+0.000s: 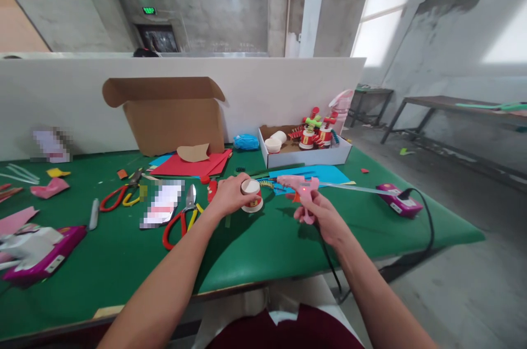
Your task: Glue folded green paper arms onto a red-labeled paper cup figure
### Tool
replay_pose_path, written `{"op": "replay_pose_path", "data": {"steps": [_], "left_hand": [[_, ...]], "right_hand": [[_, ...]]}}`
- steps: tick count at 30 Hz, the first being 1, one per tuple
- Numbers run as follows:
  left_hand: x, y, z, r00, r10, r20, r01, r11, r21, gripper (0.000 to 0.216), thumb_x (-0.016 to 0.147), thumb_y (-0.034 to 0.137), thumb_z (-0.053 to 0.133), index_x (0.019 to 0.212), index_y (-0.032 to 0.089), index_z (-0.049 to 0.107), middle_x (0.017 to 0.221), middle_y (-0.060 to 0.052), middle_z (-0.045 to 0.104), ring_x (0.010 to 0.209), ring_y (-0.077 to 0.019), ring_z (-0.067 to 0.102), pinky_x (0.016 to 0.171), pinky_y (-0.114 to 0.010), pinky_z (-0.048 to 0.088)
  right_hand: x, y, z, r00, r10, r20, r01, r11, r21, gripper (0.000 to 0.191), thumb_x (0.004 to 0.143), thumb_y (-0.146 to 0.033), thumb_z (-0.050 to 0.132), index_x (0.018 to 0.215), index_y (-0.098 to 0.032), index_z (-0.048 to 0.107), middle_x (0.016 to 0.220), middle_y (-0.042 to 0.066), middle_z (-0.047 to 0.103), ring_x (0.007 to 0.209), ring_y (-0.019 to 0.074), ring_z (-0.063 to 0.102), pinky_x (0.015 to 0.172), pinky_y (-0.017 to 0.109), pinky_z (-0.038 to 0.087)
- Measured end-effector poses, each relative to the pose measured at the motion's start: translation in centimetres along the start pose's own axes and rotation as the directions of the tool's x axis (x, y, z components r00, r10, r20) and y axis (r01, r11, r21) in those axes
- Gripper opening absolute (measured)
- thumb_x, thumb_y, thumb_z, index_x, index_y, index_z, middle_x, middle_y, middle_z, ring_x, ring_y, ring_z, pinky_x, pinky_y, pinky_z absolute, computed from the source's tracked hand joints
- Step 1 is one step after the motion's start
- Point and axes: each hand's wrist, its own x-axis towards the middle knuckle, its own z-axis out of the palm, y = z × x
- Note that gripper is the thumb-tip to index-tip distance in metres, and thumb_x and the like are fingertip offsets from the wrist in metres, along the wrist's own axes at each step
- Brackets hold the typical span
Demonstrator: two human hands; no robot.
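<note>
My left hand (pixel 228 194) is closed around a small paper cup (pixel 254 204) with a red band, standing upside down on the green table. My right hand (pixel 327 218) grips a pink hot glue gun (pixel 303 191), its nozzle pointing left toward the cup but apart from it. A long clear glue stick (pixel 358 188) juts from the gun's back. Beside the cup lies a coiled paper strip (pixel 267 184); a red piece (pixel 211 189) shows behind my left hand. Red-and-yellow-handled scissors (pixel 188 212) rest left of my left forearm.
A white box (pixel 307 158) at the back holds cups and decorated cup figures. Purple power strips (pixel 398 203) sit at both sides; the gun's black cord (pixel 329 261) hangs over the front edge. Red paper (pixel 193 165), an open cardboard box (pixel 175 124) and pliers (pixel 134 180) lie leftward.
</note>
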Motion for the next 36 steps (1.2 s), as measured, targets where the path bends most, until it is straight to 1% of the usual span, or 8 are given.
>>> {"op": "replay_pose_path", "data": {"steps": [2,4,8,12,16,19,25,36], "left_hand": [[0.0,0.0,0.0,1.000,-0.001,0.000,0.001,1.000,0.007,0.035,0.071,0.049,0.064,0.096,0.026,0.058,0.098,-0.001,0.070,0.095,-0.0255,0.061,0.077,-0.033,0.042],[0.0,0.0,0.0,1.000,0.004,-0.003,-0.004,1.000,0.010,0.034,0.072,0.048,0.064,0.097,0.026,0.059,0.099,-0.001,0.070,0.095,-0.0256,0.061,0.078,-0.033,0.041],[0.0,0.0,-0.1,1.000,0.007,-0.007,-0.007,1.000,-0.005,0.033,0.072,0.047,0.063,0.096,0.026,0.059,0.098,-0.001,0.070,0.095,-0.0255,0.061,0.079,-0.033,0.041],[0.0,0.1,-0.2,1.000,-0.004,0.000,0.004,1.000,-0.006,0.034,0.071,0.049,0.065,0.096,0.026,0.059,0.097,-0.001,0.070,0.093,-0.0257,0.062,0.077,-0.032,0.041],[0.0,0.1,-0.2,1.000,0.003,0.006,-0.003,1.000,-0.007,0.035,0.070,0.049,0.065,0.096,0.026,0.059,0.098,-0.001,0.070,0.093,-0.0253,0.061,0.076,-0.033,0.041],[0.0,0.1,-0.2,1.000,0.000,0.002,0.000,1.000,0.001,0.036,0.070,0.051,0.065,0.096,0.026,0.059,0.097,-0.002,0.070,0.093,-0.0253,0.061,0.076,-0.033,0.040],[0.0,0.0,-0.1,1.000,-0.001,-0.001,0.001,1.000,0.016,0.037,0.071,0.052,0.064,0.097,0.026,0.059,0.096,-0.002,0.070,0.094,-0.0252,0.061,0.076,-0.033,0.040],[-0.1,-0.1,-0.1,1.000,0.013,-0.010,-0.013,1.000,0.022,0.036,0.071,0.052,0.064,0.096,0.025,0.059,0.096,-0.002,0.070,0.092,-0.0255,0.062,0.074,-0.033,0.040]], "right_hand": [[-0.2,0.3,0.5,1.000,-0.017,0.002,0.018,0.999,-0.037,0.047,0.069,-0.051,0.070,0.101,-0.021,0.052,0.092,0.004,0.071,0.047,0.0075,0.053,0.040,0.021,0.037],[-0.1,0.7,1.0,0.999,-0.042,-0.025,0.040,0.996,-0.083,0.050,0.069,-0.051,0.068,0.104,-0.021,0.050,0.096,0.005,0.071,0.045,0.0064,0.049,0.039,0.021,0.034],[0.3,1.6,1.7,0.992,-0.104,-0.073,0.087,0.974,-0.211,0.052,0.072,-0.050,0.062,0.110,-0.019,0.046,0.093,0.006,0.071,0.042,0.0069,0.046,0.040,0.023,0.036],[0.4,2.0,2.0,0.984,-0.170,-0.055,0.142,0.931,-0.336,0.051,0.078,-0.045,0.055,0.118,-0.017,0.044,0.095,0.007,0.072,0.044,0.0084,0.048,0.043,0.024,0.039],[0.1,1.8,2.1,0.978,-0.205,-0.037,0.172,0.893,-0.415,0.045,0.081,-0.041,0.052,0.118,-0.016,0.046,0.092,0.008,0.073,0.045,0.0101,0.050,0.044,0.024,0.040],[0.1,2.0,2.1,0.974,-0.226,-0.029,0.191,0.878,-0.439,0.043,0.083,-0.039,0.051,0.118,-0.015,0.046,0.090,0.008,0.073,0.046,0.0106,0.051,0.044,0.025,0.042],[0.1,2.5,2.2,0.975,-0.222,-0.009,0.194,0.869,-0.456,0.044,0.084,-0.039,0.047,0.120,-0.015,0.044,0.091,0.008,0.072,0.046,0.0104,0.051,0.045,0.024,0.042],[0.1,2.4,2.5,0.975,-0.224,-0.013,0.192,0.863,-0.468,0.044,0.085,-0.039,0.046,0.121,-0.014,0.044,0.091,0.009,0.072,0.048,0.0118,0.053,0.047,0.025,0.043]]}}
